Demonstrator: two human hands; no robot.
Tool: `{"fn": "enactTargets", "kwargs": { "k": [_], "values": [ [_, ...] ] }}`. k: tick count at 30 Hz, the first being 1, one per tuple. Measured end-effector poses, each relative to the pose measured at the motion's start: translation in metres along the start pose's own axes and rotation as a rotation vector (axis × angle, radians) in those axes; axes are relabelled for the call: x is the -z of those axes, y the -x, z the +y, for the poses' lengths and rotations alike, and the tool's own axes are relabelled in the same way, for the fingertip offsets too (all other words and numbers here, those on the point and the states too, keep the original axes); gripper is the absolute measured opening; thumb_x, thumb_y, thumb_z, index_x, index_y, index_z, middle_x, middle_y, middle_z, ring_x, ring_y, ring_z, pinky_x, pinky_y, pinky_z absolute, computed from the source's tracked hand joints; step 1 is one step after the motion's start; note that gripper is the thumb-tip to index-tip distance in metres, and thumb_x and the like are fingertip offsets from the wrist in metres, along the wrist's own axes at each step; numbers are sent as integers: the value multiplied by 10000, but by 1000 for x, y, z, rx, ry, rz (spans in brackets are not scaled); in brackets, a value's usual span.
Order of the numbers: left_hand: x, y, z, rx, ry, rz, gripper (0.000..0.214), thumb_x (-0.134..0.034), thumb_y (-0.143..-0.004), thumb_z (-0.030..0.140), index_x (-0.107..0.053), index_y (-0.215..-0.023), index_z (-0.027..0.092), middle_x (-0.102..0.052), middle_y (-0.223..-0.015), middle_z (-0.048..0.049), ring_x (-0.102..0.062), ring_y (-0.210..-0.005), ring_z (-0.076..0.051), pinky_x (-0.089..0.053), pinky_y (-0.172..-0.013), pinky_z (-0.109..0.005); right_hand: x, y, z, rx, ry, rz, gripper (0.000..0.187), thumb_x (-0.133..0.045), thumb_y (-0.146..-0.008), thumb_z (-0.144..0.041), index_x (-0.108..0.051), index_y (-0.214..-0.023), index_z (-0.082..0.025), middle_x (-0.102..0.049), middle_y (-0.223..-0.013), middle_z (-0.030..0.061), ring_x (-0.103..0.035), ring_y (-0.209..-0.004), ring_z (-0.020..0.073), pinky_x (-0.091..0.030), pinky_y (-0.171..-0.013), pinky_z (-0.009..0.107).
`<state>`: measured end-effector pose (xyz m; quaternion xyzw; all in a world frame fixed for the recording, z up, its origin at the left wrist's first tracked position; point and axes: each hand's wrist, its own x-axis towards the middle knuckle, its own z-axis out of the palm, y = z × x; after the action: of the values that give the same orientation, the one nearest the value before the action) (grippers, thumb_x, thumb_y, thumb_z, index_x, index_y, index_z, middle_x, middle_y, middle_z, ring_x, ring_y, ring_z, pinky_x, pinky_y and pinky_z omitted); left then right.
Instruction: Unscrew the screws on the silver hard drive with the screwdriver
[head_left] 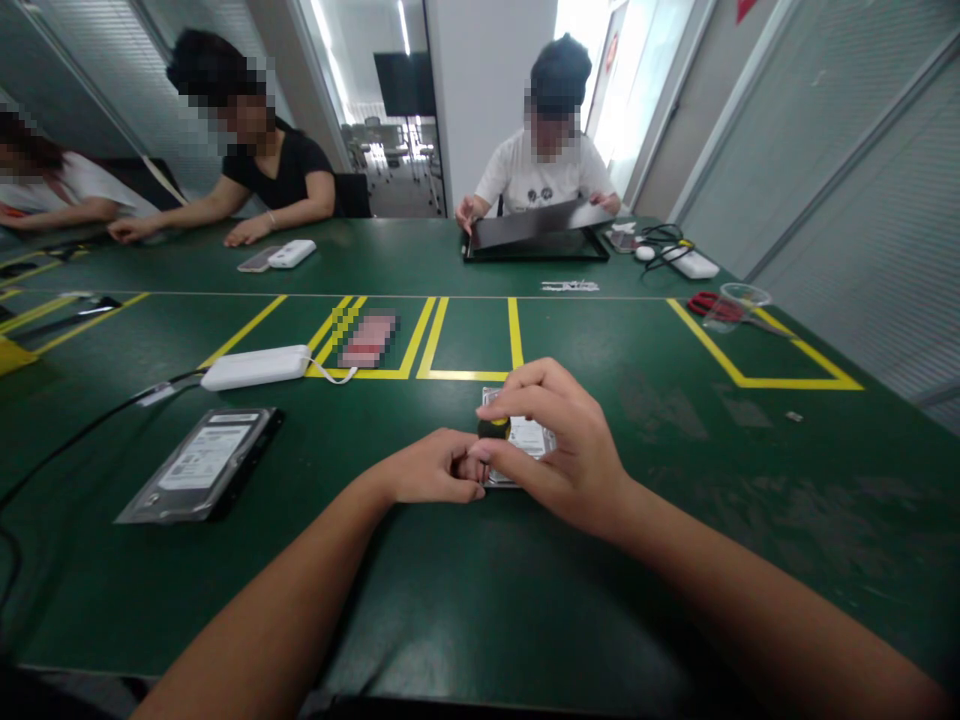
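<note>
My right hand (574, 450) is closed, thumb and fingers pinching the black-and-yellow handle of what looks like a screwdriver (493, 428). The handle points up over the left side of a small hard drive (531, 436), a silver-edged unit with a white label, flat on the table. The tool's tip is hidden by my fingers. My left hand (435, 467) is closed at the drive's left edge, its curled fingers gripping there beside the tool. Part of the drive is covered by my right hand. A larger hard drive (206, 455) in a clear bag lies to the left.
A white power strip (255, 367) with a black cable lies beyond the larger drive, near a blurred pink phone (368, 340). Red-handled scissors (712, 306) and a clear cup (739, 300) stand far right. Across the green table, a person holds a dark panel (540, 225); two others sit left.
</note>
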<state>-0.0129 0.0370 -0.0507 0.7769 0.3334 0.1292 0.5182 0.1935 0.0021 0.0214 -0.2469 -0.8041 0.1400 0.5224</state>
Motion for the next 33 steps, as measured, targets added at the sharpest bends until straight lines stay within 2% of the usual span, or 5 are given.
{"fn": "enactTargets", "kwargs": {
  "k": [3, 8, 13, 20, 33],
  "values": [
    [0, 0, 0, 2, -16, -5, 131, -694, -769, 231, -637, -851, 147, -625, -755, 11, -584, -719, -144, -452, -653, -249, 0, -1, -1, 2, 20, 6, 114, -712, -854, -228, -666, -954, -201, -634, -887, 44, -610, -853, 166, -518, -757, 327],
    [0, -2, -4, 7, 12, -47, 116, -674, -784, 227, -644, -846, 134, -638, -755, -6, -612, -745, -159, -463, -676, -262, 1, -1, -1, 28, 17, -18, 172, -623, -872, -168, -634, -1038, -213, -708, -983, 45, -648, -926, 182, -516, -840, 367],
    [-1, -3, -6, -16, 30, -5, 150, -701, -752, 228, -594, -823, 150, -583, -726, 19, -556, -695, -134, -435, -628, -237, 1, 1, -1, 19, -7, -39, 219, -581, -872, -158, -645, -1074, -214, -726, -1031, 51, -662, -986, 189, -519, -891, 380],
    [-1, -2, -1, 7, 21, 10, 176, -700, -736, 229, -608, -861, 147, -614, -794, -3, -584, -774, -162, -468, -691, -258, 2, 1, -3, 34, -35, -44, 248, -564, -865, -132, -654, -1088, -192, -732, -1032, 64, -666, -987, 187, -512, -900, 386],
    [0, -1, 1, 3, -19, 11, 128, -705, -754, 218, -641, -830, 138, -630, -745, 5, -580, -692, -133, -447, -624, -230, -1, 1, 1, -23, -47, -35, 173, -649, -878, -200, -673, -1049, -185, -629, -950, 66, -598, -907, 169, -527, -790, 332]
  ]
}}
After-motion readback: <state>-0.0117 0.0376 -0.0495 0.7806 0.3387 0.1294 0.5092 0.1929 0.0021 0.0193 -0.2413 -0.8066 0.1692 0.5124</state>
